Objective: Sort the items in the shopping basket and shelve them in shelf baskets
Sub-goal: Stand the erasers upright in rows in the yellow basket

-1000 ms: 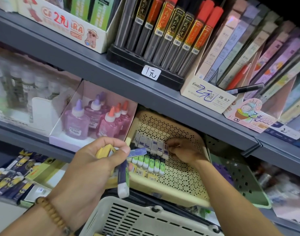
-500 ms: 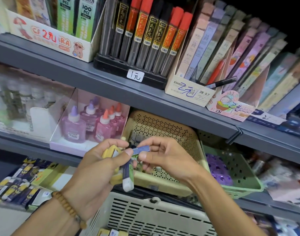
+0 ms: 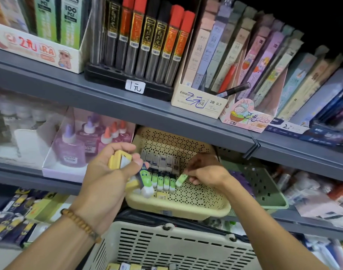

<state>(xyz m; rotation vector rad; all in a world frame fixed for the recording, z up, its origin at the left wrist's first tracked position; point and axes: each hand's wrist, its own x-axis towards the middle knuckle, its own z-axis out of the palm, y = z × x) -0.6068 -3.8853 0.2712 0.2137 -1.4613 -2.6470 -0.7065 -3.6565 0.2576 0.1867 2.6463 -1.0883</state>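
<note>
Green-capped eraser going into the cream shelf basket

The green-capped eraser [image 3: 181, 180], centre frame, looks light, stiff and slick-wrapped; the right hand [image 3: 205, 172] pinches its upper end over the cream shelf basket [image 3: 178, 208]. The left hand [image 3: 108, 172] clamps yellow erasers [image 3: 119, 161] above the shopping basket [image 3: 176, 248].

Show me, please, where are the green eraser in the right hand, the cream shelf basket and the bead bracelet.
green eraser [image 3: 181, 180], head view, middle of its sleeve
cream shelf basket [image 3: 178, 208], head view, front rim
bead bracelet [image 3: 80, 224], head view, beads across the left wrist
</note>
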